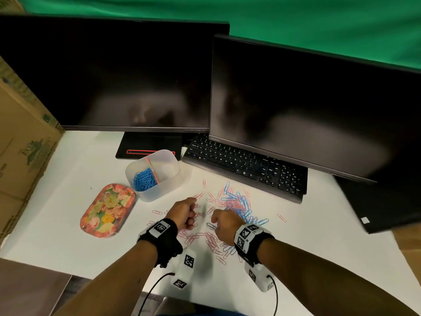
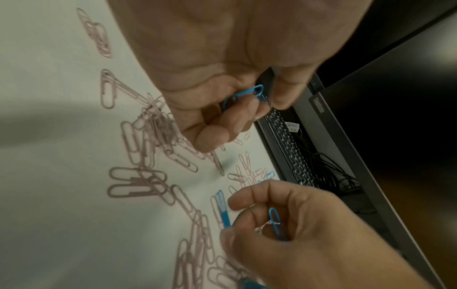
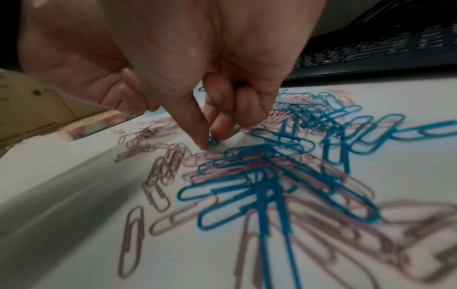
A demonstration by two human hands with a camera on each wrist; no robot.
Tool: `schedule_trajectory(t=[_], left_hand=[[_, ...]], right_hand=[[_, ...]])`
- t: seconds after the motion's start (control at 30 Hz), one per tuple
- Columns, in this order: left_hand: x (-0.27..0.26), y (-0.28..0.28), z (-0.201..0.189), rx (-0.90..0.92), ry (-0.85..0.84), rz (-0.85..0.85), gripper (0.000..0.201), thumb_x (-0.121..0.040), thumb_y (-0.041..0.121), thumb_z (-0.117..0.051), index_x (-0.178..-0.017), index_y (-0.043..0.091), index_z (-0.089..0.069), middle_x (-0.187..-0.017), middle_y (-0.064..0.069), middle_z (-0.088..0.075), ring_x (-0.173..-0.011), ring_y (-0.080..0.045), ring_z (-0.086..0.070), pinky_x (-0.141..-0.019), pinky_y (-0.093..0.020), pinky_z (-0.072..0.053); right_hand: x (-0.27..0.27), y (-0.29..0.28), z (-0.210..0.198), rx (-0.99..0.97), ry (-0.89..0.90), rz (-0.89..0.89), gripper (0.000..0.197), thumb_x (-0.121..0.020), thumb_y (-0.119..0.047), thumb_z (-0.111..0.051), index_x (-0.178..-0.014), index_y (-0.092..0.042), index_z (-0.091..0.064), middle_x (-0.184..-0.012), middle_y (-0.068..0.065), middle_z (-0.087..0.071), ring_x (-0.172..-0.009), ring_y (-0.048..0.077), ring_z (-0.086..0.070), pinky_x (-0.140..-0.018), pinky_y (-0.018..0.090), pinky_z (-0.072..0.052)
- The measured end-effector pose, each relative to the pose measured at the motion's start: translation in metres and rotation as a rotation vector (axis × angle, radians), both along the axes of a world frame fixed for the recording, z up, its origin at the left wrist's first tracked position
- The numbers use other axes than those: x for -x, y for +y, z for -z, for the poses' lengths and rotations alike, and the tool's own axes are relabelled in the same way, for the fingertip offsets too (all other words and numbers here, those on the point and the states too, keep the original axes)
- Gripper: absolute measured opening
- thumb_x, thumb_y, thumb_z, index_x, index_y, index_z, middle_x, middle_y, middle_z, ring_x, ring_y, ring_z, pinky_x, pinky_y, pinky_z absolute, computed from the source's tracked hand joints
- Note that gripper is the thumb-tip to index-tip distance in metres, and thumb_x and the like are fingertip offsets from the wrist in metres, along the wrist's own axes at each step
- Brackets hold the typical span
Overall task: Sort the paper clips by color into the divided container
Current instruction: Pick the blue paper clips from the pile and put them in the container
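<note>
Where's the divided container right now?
In the head view, the divided container stands left of centre on the white desk, between the floral tray and the keyboard.

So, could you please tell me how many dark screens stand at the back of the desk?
2: the left monitor stands behind the divided container, and the right screen rises over the keyboard. Nothing suggests a third, though the view ends at the right edge.
</note>
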State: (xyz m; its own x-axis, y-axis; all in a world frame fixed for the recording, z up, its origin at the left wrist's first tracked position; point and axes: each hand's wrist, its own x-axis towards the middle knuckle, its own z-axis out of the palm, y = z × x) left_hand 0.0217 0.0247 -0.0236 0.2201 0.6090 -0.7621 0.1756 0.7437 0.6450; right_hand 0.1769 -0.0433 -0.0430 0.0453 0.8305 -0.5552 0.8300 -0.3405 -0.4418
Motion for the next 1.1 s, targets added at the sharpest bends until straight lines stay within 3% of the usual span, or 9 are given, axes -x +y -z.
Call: schedule_trajectory(t=[0.3,0.37,0.43,0.47,0.63,0.73,0.8,0.9,1.1], left_hand=[[-0.012,-0.005,0.0,-0.115,0.06,0.123,0.027,-0.096,0.015,-0.037,-0.076,0.008,-0.054,-0.046,0.001,-0.031,-0.045,-0.018,-0.031,-0.048,-0.023,-0.029],[-0.017,-0.008,0.002,-0.159,0.055,0.176,0.034,-0.099,0.028,-0.04,-0.073,0.011,-0.055,-0.047,0.001,-0.033,-0.045,-0.018,-0.033,-0.047,-0.023,-0.031],[-0.024,-0.014,0.005,-0.21,0.063,0.238,0.044,-0.098,0.041,-0.041,-0.065,0.014,-0.052,-0.047,0.002,-0.036,-0.044,-0.017,-0.035,-0.046,-0.024,-0.032],[-0.028,-0.017,0.006,-0.226,0.058,0.263,0.046,-0.099,0.041,-0.04,-0.062,0.015,-0.049,-0.048,0.001,-0.037,-0.043,-0.017,-0.035,-0.047,-0.024,-0.031],[-0.045,-0.034,0.01,-0.243,0.127,0.41,0.033,-0.094,0.019,-0.039,-0.063,0.015,-0.049,-0.059,-0.002,-0.043,-0.045,-0.015,-0.034,-0.048,-0.023,-0.024],[-0.05,-0.044,0.01,-0.45,0.315,0.669,0.017,-0.089,0.019,-0.049,-0.075,0.021,-0.059,-0.074,0.001,-0.058,-0.064,-0.017,-0.052,-0.056,-0.025,-0.04],[-0.053,-0.053,0.01,-0.558,0.402,0.819,0.004,-0.085,0.023,-0.056,-0.084,0.023,-0.06,-0.079,0.002,-0.062,-0.072,-0.018,-0.058,-0.066,-0.026,-0.049],[-0.059,-0.063,0.013,-0.732,0.553,1.018,0.012,-0.085,0.03,-0.061,-0.095,0.022,-0.06,-0.091,-0.001,-0.064,-0.08,-0.018,-0.057,-0.076,-0.029,-0.05],[-0.06,-0.065,0.021,-0.806,0.653,1.109,0.012,-0.09,0.024,-0.054,-0.098,0.018,-0.061,-0.105,-0.004,-0.061,-0.095,-0.024,-0.061,-0.079,-0.033,-0.051]], right_hand=[[-0.03,0.001,-0.011,-0.063,0.168,0.16,0.024,-0.087,-0.013,-0.055,-0.108,-0.02,-0.066,-0.104,0.001,-0.065,-0.097,0.017,-0.062,-0.089,0.025,-0.05],[-0.043,0.001,-0.021,-0.06,0.41,0.305,0.019,-0.094,-0.012,-0.048,-0.099,-0.019,-0.065,-0.088,-0.002,-0.064,-0.072,0.006,-0.064,-0.069,0.022,-0.055],[-0.055,-0.003,-0.029,0.021,0.75,0.56,0.031,-0.097,-0.004,-0.034,-0.091,-0.012,-0.063,-0.058,-0.004,-0.047,-0.036,0.005,-0.04,-0.036,0.018,-0.034],[-0.063,-0.006,-0.033,0.037,0.822,0.662,0.034,-0.092,0.002,-0.03,-0.088,-0.008,-0.063,-0.051,-0.003,-0.039,-0.033,0.009,-0.029,-0.037,0.016,-0.024],[-0.079,-0.032,-0.041,0.016,0.902,0.916,0.024,-0.078,0.005,-0.028,-0.072,-0.003,-0.05,-0.057,0.007,-0.032,-0.044,0.015,-0.025,-0.051,0.024,-0.019],[-0.086,-0.046,-0.034,0.082,0.933,0.996,0.019,-0.079,-0.003,-0.031,-0.069,-0.008,-0.046,-0.062,0.008,-0.037,-0.045,0.017,-0.03,-0.048,0.022,-0.023],[-0.087,-0.053,-0.029,0.141,0.963,1.011,0.016,-0.079,-0.008,-0.035,-0.07,-0.01,-0.047,-0.061,0.005,-0.036,-0.046,0.018,-0.031,-0.047,0.021,-0.025],[-0.085,-0.06,-0.027,0.194,1.02,1.015,0.014,-0.08,-0.01,-0.039,-0.071,-0.011,-0.049,-0.058,0.002,-0.026,-0.048,0.018,-0.03,-0.046,0.021,-0.027],[-0.081,-0.067,-0.031,0.248,0.952,0.928,0.012,-0.085,-0.011,-0.053,-0.074,-0.012,-0.053,-0.057,0.001,-0.031,-0.048,0.016,-0.031,-0.045,0.022,-0.026]])
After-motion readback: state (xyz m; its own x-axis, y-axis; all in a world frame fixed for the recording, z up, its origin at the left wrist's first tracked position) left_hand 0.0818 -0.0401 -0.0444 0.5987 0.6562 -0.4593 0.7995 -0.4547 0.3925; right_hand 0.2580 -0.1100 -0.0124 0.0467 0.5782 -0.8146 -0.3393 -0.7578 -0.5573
